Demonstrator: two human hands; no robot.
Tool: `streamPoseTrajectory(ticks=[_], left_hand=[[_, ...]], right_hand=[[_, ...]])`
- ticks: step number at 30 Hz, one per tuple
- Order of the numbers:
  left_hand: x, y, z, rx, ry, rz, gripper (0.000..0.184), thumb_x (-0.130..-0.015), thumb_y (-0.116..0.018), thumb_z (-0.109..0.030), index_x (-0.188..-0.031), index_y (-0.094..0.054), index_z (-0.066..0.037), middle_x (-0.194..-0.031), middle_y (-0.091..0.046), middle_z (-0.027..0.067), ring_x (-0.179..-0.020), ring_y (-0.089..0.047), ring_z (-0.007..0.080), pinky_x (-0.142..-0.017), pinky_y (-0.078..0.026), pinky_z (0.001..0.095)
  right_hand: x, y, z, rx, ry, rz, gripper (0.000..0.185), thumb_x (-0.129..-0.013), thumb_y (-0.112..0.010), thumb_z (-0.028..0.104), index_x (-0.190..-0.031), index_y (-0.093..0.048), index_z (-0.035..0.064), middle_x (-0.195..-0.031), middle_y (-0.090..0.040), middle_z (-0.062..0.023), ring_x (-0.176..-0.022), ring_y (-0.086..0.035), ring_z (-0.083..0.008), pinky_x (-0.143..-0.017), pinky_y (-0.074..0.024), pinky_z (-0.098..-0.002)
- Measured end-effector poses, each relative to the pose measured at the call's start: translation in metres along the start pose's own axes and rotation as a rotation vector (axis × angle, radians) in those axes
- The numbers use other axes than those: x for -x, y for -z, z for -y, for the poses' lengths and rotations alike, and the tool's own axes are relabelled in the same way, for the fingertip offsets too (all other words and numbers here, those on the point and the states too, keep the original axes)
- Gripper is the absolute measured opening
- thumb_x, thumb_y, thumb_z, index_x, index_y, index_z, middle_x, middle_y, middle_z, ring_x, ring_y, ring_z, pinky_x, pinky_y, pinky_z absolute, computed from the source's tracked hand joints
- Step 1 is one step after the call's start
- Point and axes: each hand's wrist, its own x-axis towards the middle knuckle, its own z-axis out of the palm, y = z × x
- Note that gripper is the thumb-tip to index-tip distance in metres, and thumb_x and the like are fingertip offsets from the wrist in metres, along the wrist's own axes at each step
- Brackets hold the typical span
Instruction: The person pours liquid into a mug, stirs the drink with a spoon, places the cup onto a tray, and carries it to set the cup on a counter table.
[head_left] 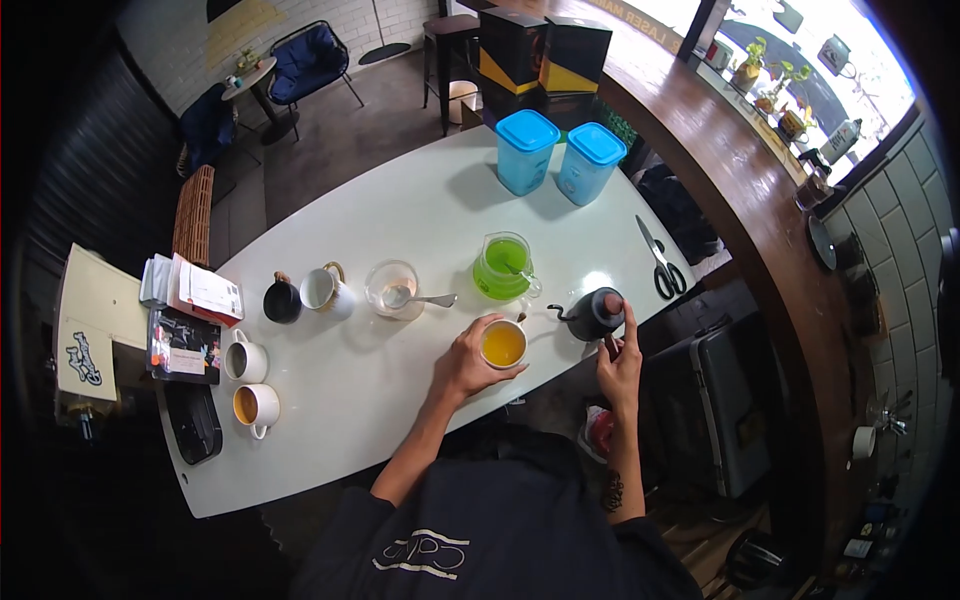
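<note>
black kettle, handle mostly hidden by gripping right hand; left hand clasps cup.

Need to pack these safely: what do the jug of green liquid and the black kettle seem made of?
Jug: smooth, clear, probably glass, possibly plastic; liquid shows through. Kettle: perhaps coated metal, given its dull dark body and thin spout.

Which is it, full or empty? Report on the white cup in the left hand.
Not empty: the white cup in the left hand holds yellow liquid, visible through its open top. Exact fill level: cannot tell.
</note>
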Motion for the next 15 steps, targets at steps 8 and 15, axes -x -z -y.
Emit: streamPoseTrajectory(ticks=[8,15], left_hand=[[0.014,0.021,0.022,0.009,-0.026,-0.032,0.083,-0.061,-0.094,-0.036,-0.128,-0.055,-0.007,-0.118,-0.068,0.0123,-0.106,-0.069,0.0266,-0.091,-0.056,0.0386],[0.018,0.032,0.006,-0.047,0.095,0.059,0.087,-0.064,-0.091,-0.042,-0.132,-0.05,-0.008,-0.127,-0.064,0.0108,-0.111,-0.066,0.0321,-0.094,-0.054,0.0427]], right_hand=[[-0.015,-0.01,-0.005,0.141,0.084,0.01,0.087,-0.08,-0.053,-0.013,-0.157,-0.024,0.016,-0.131,-0.059,-0.0305,-0.113,-0.063,-0.0435,-0.09,-0.0544,-0.045],[-0.024,-0.016,0.018,0.667,0.45,-0.278,0.072,-0.088,-0.065,0.002,-0.152,-0.032,0.0096,-0.095,-0.07,-0.0238,-0.074,-0.069,-0.0335,-0.07,-0.0535,-0.0415]])
